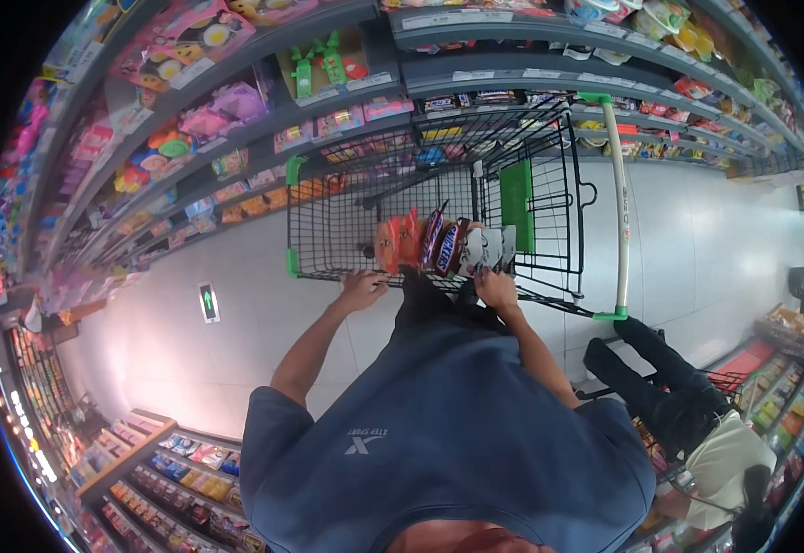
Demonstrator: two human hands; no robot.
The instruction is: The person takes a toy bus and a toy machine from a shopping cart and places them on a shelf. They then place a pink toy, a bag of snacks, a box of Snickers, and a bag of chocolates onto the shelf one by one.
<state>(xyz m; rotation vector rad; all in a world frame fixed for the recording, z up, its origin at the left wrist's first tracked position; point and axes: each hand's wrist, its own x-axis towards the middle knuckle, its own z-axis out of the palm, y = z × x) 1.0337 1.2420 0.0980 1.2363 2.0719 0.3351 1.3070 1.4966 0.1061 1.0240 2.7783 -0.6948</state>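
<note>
Head view, supermarket aisle. The black wire shopping cart with green corner caps stands straight ahead of the person, its white push bar with green ends on the right side.

A fan of snack packets rises just above the near rim of the cart, between the two hands: an orange crinkled bag on the left, brown chocolate-bar wrappers in the middle, and white-and-dark packets on the right. Their long axes point away from the body, towards the basket.

The right hand sits directly below the white-and-dark packets and appears closed on their lower ends. It is the nearer hand to the whole fan. The left hand lies at the rim just beside the orange crinkled bag with its fingers curled. Whether it grips wire or bag cannot be told.

The packets' lower ends and the fingers of both hands are hidden, and the fisheye bends the edges. A second person in black trousers stands at lower right, largely cut off.
</note>
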